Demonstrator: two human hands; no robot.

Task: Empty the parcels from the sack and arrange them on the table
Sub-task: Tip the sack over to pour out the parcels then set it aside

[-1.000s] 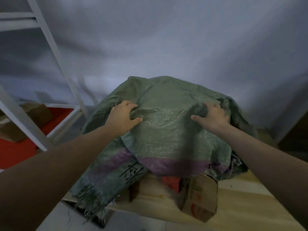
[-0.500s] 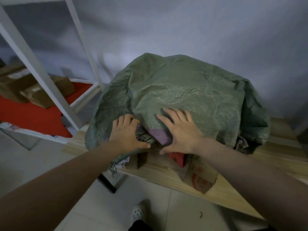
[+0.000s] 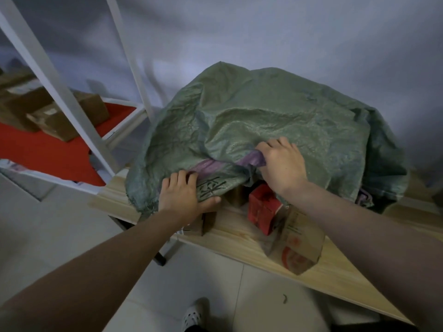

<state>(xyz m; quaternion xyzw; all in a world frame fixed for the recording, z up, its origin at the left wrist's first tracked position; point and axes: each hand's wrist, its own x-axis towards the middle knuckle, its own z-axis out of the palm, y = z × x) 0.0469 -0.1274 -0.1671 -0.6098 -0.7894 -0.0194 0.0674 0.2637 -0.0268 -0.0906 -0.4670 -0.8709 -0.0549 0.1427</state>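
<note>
A big green woven sack (image 3: 263, 121) with a purple band and black writing lies bulging on the light wooden table (image 3: 239, 238). My left hand (image 3: 184, 195) grips the sack's lower edge near the writing. My right hand (image 3: 280, 161) clutches the bunched purple rim and holds it up. Under the raised edge a red parcel (image 3: 262, 207) and a brown cardboard parcel (image 3: 299, 245) lie on the table. A small brown box (image 3: 206, 222) sits below my left hand. The sack hides whatever else is inside.
A white metal shelf frame (image 3: 72, 109) stands at the left, with a red shelf (image 3: 40, 149) carrying brown cardboard boxes (image 3: 69, 116). A grey-white wall is right behind the sack. Below the table edge are pale floor tiles and my shoe (image 3: 194, 315).
Both hands moved from the top of the sack down to its open edge, took hold of the rim and lifted it. The red parcel shows more now.
</note>
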